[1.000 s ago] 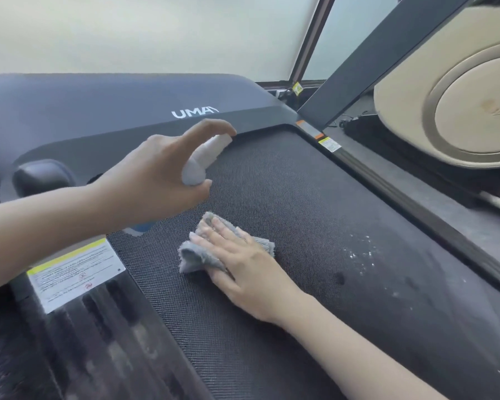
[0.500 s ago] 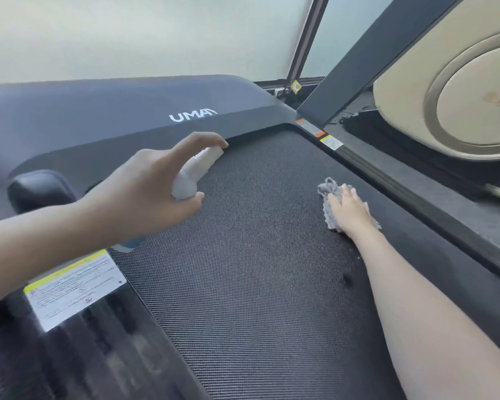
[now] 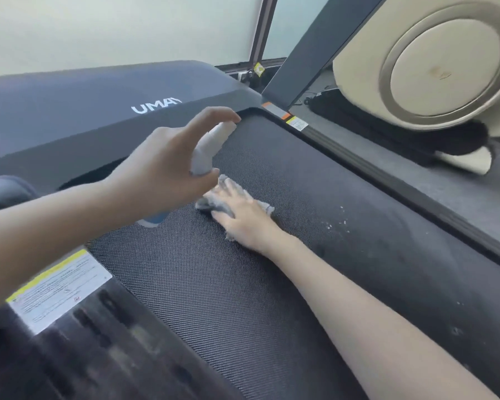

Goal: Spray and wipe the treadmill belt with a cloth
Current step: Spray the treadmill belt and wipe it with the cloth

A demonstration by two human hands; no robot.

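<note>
The dark woven treadmill belt (image 3: 202, 284) fills the middle of the view. My left hand (image 3: 162, 171) holds a small white spray bottle (image 3: 211, 148) above the belt's far left part, index finger on its top. My right hand (image 3: 240, 215) presses flat on a crumpled grey cloth (image 3: 214, 203) on the belt, just below the bottle. White specks of residue (image 3: 338, 220) lie on the belt to the right of the cloth.
The black motor cover (image 3: 98, 111) with white lettering runs along the belt's far end. A side rail (image 3: 387, 180) borders the belt on the right, a glossy left rail with a warning label (image 3: 58, 290) on the left. A beige machine (image 3: 433, 64) stands at the upper right.
My right hand has slid the cloth from the belt's right edge back left to the middle, under the bottle. My left hand has kept the bottle in about the same place.
</note>
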